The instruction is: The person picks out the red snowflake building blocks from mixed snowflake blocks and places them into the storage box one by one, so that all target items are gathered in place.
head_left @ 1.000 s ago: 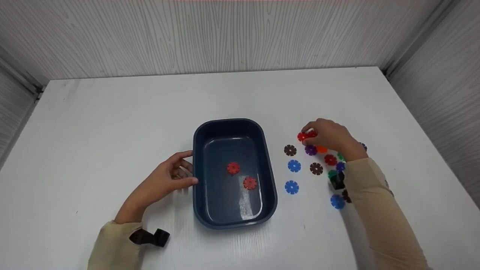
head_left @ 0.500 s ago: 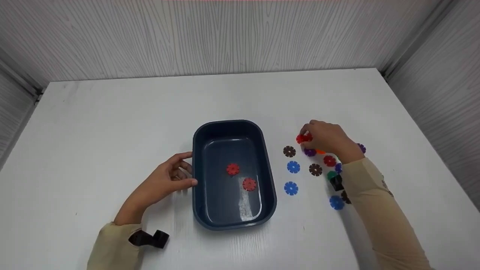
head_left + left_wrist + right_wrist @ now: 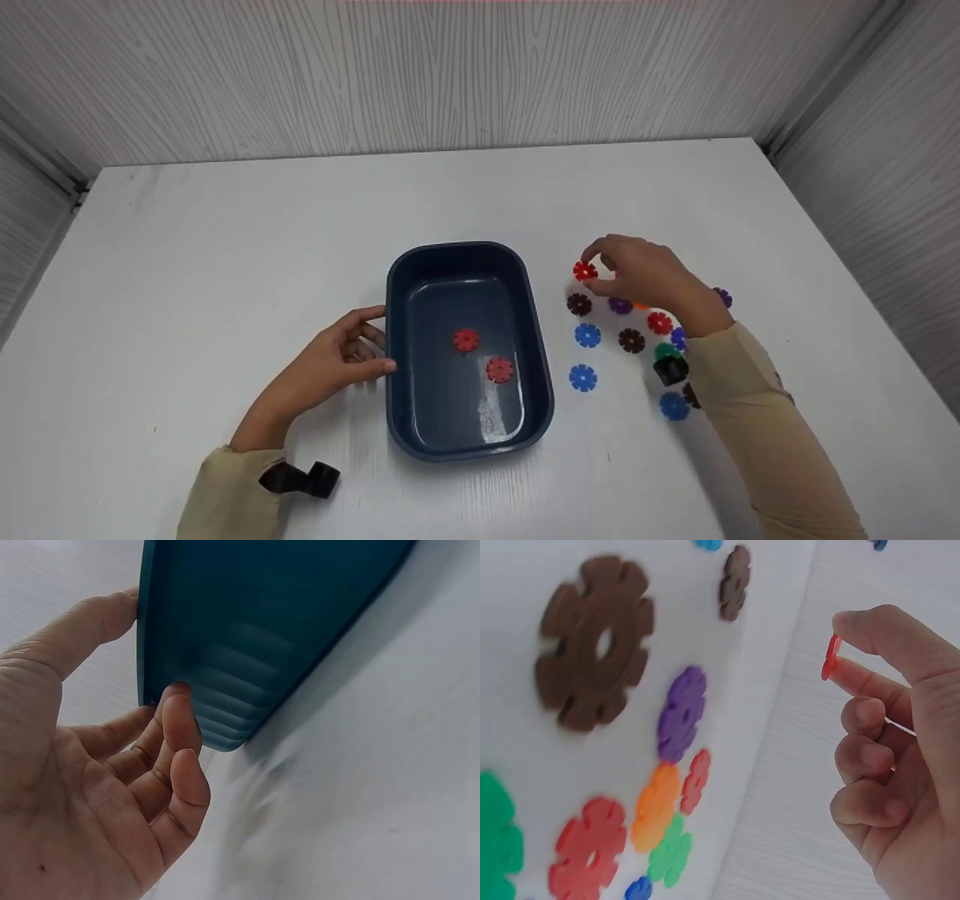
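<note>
A dark blue plastic tub [image 3: 471, 442] stands mid-table with two red flower-shaped discs inside, one disc [image 3: 466, 340] behind the other disc [image 3: 499, 369]. At its left side my left hand [image 3: 330, 367] grips the rim, thumb over the edge and fingers by the outer wall. In the left wrist view the thumb [image 3: 112, 615] lies on the rim and the last fingers are curled. To the tub's right, my right hand [image 3: 645, 276] pinches a red flower-shaped disc [image 3: 585, 271] between thumb and index finger. The right wrist view shows that disc [image 3: 830, 658] edge-on, off the table.
Several notched discs lie right of the tub: blue discs [image 3: 583, 377], brown discs [image 3: 631, 340], a purple disc [image 3: 620, 305], a red disc [image 3: 660, 323] and a green disc [image 3: 667, 351]. The right forearm partly covers others. A wood-grain panel [image 3: 427, 75] borders the table's back.
My right hand has picked up a red disc from beside another red one and moved slightly left with it. My left hand and the tub have stayed put.
</note>
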`<action>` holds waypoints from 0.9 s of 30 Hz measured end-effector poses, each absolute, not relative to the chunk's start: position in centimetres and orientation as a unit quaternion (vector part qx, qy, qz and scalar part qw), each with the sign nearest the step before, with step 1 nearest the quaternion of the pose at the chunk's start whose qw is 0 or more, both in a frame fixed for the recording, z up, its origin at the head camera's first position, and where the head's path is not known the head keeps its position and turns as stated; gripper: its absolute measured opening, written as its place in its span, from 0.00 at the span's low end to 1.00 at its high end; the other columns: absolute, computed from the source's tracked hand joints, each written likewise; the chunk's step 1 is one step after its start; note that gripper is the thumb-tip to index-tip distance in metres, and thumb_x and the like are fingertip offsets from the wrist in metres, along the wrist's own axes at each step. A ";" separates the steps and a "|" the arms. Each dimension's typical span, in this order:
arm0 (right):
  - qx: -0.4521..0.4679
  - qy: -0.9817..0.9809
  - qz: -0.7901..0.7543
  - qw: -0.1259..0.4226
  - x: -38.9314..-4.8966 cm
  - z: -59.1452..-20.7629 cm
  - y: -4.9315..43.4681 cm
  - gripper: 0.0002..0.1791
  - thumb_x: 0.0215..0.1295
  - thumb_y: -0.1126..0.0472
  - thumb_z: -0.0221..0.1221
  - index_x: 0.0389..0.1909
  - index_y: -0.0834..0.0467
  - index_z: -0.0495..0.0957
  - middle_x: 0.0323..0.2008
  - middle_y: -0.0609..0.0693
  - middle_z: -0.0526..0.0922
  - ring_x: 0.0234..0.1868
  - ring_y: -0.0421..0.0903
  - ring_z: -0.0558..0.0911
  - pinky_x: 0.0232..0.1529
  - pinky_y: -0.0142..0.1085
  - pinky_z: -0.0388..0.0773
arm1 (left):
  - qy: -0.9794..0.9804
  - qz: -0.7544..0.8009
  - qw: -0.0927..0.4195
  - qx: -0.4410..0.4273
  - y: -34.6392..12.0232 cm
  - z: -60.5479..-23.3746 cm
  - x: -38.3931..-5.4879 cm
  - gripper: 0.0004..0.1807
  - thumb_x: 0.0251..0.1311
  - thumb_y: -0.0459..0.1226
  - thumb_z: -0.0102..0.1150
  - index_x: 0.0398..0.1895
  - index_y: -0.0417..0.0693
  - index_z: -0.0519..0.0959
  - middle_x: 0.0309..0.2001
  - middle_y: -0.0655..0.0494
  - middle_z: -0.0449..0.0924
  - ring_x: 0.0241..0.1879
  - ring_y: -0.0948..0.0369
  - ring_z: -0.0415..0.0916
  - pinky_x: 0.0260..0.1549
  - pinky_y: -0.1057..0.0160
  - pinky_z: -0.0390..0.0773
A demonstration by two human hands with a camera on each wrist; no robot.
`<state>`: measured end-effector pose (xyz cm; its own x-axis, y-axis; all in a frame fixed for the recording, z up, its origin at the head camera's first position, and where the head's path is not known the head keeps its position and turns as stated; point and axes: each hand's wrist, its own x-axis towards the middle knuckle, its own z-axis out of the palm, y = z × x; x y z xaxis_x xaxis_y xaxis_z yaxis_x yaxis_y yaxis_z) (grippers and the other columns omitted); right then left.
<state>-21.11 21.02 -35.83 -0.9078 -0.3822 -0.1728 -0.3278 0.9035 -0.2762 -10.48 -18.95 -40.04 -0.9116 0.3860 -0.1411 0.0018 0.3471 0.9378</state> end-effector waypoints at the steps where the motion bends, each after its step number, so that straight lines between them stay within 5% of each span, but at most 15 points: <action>1: -0.186 0.968 -0.127 0.110 -20.9 -35.7 20.8 0.22 0.62 0.52 0.64 0.55 0.55 0.77 0.45 0.56 0.80 0.43 0.51 0.77 0.46 0.48 0.79 | 0.803 0.558 0.172 0.120 -18.9 -40.0 -10.5 0.40 0.57 0.38 0.66 0.71 0.41 0.59 0.47 0.43 0.73 0.36 0.63 0.75 0.34 0.68 0.76; 10: -0.222 0.957 -0.149 0.107 -19.3 -34.5 18.5 0.21 0.62 0.51 0.63 0.54 0.53 0.77 0.40 0.52 0.83 0.31 0.46 0.78 0.31 0.37 0.77 | 0.804 0.555 0.174 0.122 -19.0 -40.2 -10.5 0.40 0.58 0.38 0.66 0.72 0.41 0.58 0.48 0.43 0.73 0.36 0.64 0.75 0.35 0.68 0.76; 27: -0.337 0.921 -0.177 0.080 -15.8 -33.6 14.8 0.19 0.60 0.54 0.64 0.52 0.52 0.78 0.35 0.47 0.83 0.32 0.44 0.78 0.30 0.32 0.75 | 0.805 0.555 0.173 0.122 -19.1 -40.1 -10.5 0.41 0.58 0.39 0.66 0.72 0.41 0.58 0.48 0.43 0.73 0.36 0.64 0.75 0.34 0.68 0.76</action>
<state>-15.81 14.79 -33.62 -0.7594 -0.6500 -0.0279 -0.5935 0.7097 -0.3796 -10.49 -19.10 -40.11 -0.9101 0.3890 -0.1431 0.0045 0.3547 0.9350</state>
